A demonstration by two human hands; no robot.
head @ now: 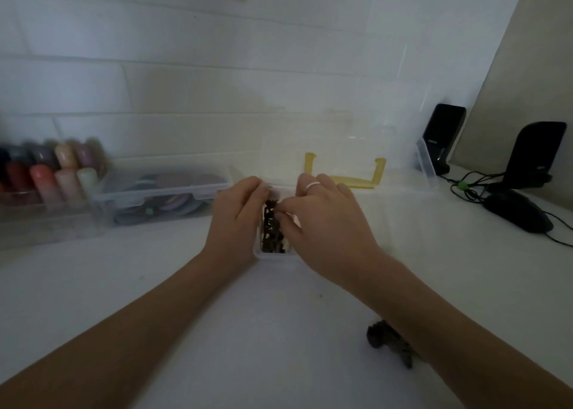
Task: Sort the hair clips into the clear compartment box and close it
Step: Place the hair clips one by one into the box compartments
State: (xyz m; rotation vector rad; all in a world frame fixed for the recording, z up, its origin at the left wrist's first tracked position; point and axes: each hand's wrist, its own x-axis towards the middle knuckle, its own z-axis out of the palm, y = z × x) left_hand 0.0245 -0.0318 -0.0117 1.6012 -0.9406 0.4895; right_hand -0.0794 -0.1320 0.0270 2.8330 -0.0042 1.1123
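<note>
Left hand (237, 214): my fingers curl over the left wall of the clear compartment box (273, 255), thumb and fingertips at its far rim; I grip the box.
Right hand (324, 219): it covers the right side of the box. My fingers (286, 205) bend down into the open compartment and pinch at the dark hair clips (270, 227). A pale ring (313, 186) sits on one finger.
Hair clips in box: a dark brown heap fills the narrow compartment between my hands, running from its near wall toward the far end.
Loose hair clips (389, 345): a small dark cluster lies on the desk (124, 284) near me, partly hidden under my right forearm, well apart from the box.
Box lid: I cannot tell where it lies; blur and my hands hide it.
Far centre: a large clear container with a yellow handle (344, 173) stands just beyond my hands.
Far left: a clear case of round coloured discs (167, 196), and beside it a rack of coloured bottles (49, 176), blurred.
Far right: two black speakers (535, 154), a black mouse (517, 211) and cables.
</note>
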